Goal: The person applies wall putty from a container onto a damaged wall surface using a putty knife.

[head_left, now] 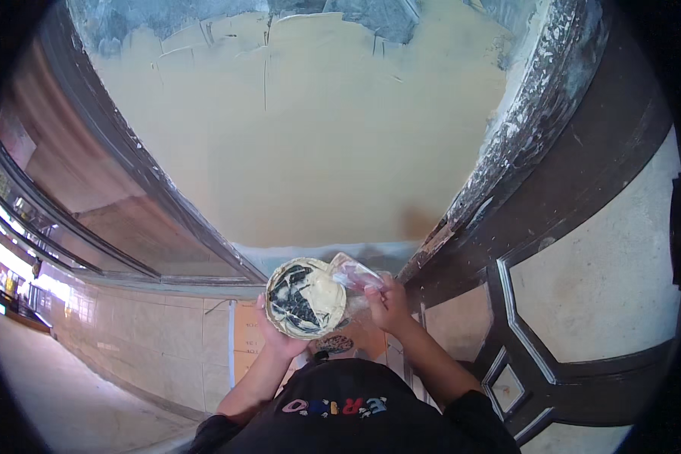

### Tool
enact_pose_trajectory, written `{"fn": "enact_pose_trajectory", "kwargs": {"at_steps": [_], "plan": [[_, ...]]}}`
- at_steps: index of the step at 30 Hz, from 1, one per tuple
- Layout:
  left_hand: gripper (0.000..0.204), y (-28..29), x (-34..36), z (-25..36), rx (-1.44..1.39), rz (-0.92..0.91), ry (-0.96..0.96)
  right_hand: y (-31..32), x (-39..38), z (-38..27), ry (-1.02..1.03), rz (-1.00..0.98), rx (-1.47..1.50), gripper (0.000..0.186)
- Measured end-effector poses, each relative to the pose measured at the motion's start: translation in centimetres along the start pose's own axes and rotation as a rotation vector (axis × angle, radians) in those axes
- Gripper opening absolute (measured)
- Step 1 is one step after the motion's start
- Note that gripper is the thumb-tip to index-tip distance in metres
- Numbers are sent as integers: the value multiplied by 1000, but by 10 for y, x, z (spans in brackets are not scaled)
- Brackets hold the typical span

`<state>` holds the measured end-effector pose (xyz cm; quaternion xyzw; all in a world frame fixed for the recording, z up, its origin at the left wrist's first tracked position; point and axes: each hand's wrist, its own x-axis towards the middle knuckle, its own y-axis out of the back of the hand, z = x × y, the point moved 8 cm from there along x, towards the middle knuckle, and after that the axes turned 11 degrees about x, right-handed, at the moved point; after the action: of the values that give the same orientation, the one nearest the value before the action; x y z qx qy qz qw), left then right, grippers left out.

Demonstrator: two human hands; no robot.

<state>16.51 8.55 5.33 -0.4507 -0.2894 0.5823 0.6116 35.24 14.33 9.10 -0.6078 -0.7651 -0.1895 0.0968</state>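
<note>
My left hand (280, 333) grips a round, shallow tub (271, 310) from its left and lower side. Cream-coloured paste (324, 299) is smeared over the tub's dark inside, thickest toward the right. Closed around a flat, wide scraper (356, 272) is my right hand (390, 304), just right of the tub. The scraper's pale, coated edge is at the tub's upper right rim; whether it touches the paste I cannot tell. Beyond both hands stands a wall panel (303, 151) coated in smooth cream, with rough blue-grey patches along its top.
Dark wooden frames border the panel, the right one (530, 129) spattered white. A dark panelled door (583, 265) stands at right. Glazed windows (76, 204) and a tiled wall (159, 333) run along the left. An orange printed sheet (246, 329) shows below the tub.
</note>
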Motion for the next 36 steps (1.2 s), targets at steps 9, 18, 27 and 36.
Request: {"fn": "enact_pose_trajectory", "kwargs": {"at_steps": [9,18,27,36], "plan": [[80,-10,1,-8,-22,-3,-69,20,8,0,-12,53,220,29],[78,-23,1,-7,-24,5,-85,25,-10,12,61,120,96,24],[79,-20,3,4,-1,18,-43,18,-14,13,25,127,89,21],[80,-13,2,27,42,11,-46,-16,-4,-27,199,40,-156,22]]}}
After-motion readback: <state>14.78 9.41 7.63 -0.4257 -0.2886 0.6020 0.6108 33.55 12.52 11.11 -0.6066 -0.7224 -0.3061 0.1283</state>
